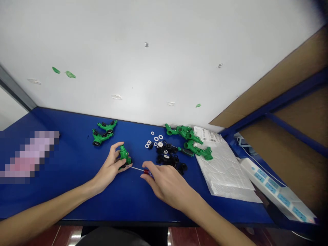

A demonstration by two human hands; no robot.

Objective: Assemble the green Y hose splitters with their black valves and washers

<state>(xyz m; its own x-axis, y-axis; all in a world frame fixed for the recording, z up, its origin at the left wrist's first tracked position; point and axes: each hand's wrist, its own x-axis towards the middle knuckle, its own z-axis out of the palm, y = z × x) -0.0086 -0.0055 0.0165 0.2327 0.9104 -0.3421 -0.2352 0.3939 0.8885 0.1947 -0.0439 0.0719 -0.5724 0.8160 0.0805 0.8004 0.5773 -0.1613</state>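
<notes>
My left hand grips a green plastic hose splitter and holds it down on the blue table. My right hand is closed round a small screwdriver with a red handle. Its thin metal shaft points left, with the tip at the base of the splitter. The two hands are close together near the middle of the table.
Two more green splitters lie at the back left. Several green parts, black caps and white rings sit at centre right. A white plastic bag and a power strip lie on the right. A pixelated patch covers the left.
</notes>
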